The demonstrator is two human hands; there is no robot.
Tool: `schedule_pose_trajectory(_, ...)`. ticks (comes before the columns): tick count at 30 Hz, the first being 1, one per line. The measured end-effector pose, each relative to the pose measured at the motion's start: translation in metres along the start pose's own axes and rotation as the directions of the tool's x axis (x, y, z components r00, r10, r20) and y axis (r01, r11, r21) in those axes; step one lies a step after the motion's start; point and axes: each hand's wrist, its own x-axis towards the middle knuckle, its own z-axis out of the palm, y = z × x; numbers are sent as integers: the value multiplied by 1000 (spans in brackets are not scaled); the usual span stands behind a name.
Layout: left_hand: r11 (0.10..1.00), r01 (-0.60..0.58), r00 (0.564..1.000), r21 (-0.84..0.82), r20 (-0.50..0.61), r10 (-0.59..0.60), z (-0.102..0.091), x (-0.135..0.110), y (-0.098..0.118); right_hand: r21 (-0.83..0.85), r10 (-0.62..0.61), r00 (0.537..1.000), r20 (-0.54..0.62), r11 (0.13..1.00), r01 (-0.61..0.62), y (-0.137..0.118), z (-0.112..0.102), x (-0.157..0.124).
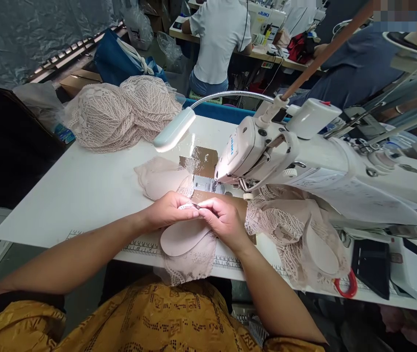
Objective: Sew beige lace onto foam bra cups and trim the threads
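Observation:
A beige lace bra piece [188, 237] with a smooth pale cup lies at the table's front edge, its lace hanging slightly over. My left hand [170, 210] is closed, pinching the upper edge of this piece. Close against it, my right hand [225, 220] pinches the same edge, thumb and fingers together. A small dark sliver shows between the fingertips; what it is I cannot make out. Another part of the beige lace [162, 177] spreads beyond my left hand. Just past the hands stands the white sewing machine [245, 149], its needle area partly hidden by its head.
A heap of lace pieces [120, 112] sits at the back left; more lace [285, 220] lies at right. Red-handled scissors [348, 286] and a dark phone-like slab [370, 266] are near the front right edge. A lamp [174, 129] hangs over the table [65, 195]. A co-worker [218, 44] sits beyond.

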Motion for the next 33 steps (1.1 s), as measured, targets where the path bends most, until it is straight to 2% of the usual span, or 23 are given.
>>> schedule_pose_trajectory(3,998,-36,999,52,3,36,0,0,1,41,31,997,-71,999,-29,5,0,0)
schedule_pose_trajectory(4,992,-53,999,114,11,52,-1,-2,4,66,49,995,-90,997,-43,7,0,0)
schedule_pose_trajectory(6,931,-92,995,354,3,97,-5,-11,13,93,73,991,-114,994,-62,10,-2,-2)
schedule_pose_trajectory(8,758,-104,982,644,-56,183,-10,-21,26,10,48,990,-132,999,-47,11,-4,-5)
schedule_pose_trajectory(10,559,-78,938,825,-130,323,-19,-28,39,-195,-66,991,-113,980,43,9,-2,-8)
schedule_pose_trajectory(12,456,-63,870,888,-175,461,-29,-24,46,-395,-213,977,16,896,202,7,4,-9)
schedule_pose_trajectory(14,406,-60,822,912,-186,539,-39,-8,47,-501,-299,929,216,783,368,4,12,-9)
schedule_pose_trajectory(15,381,-45,824,923,-181,537,-45,2,46,-526,-301,900,316,734,430,2,15,-9)
schedule_pose_trajectory(17,331,16,889,943,-165,427,-53,23,41,-549,-235,852,468,677,489,-1,16,-8)
schedule_pose_trajectory(19,344,103,945,933,-200,259,-58,38,38,-583,-101,844,528,679,446,-6,8,-9)
schedule_pose_trajectory(21,386,162,963,908,-231,138,-60,42,37,-648,64,866,496,691,320,-10,-8,-13)
schedule_pose_trajectory(23,410,168,970,896,-224,93,-60,38,37,-701,215,874,436,690,179,-13,-27,-18)
schedule_pose_trajectory(24,408,154,971,900,-214,106,-60,35,36,-700,261,870,418,703,126,-15,-35,-19)
schedule_pose_trajectory(26,382,70,970,921,-152,188,-61,29,33,-626,270,869,414,777,57,-17,-47,-21)
schedule_pose_trajectory(28,332,-77,960,940,-20,280,-63,26,27,-486,213,903,373,874,-5,-18,-50,-18)
schedule_pose_trajectory(30,291,-205,944,934,110,310,-64,28,21,-338,178,945,276,938,-78,-19,-46,-11)
schedule_pose_trajectory(33,268,-270,932,925,181,315,-65,31,14,-184,188,970,154,970,-159,-17,-28,4)
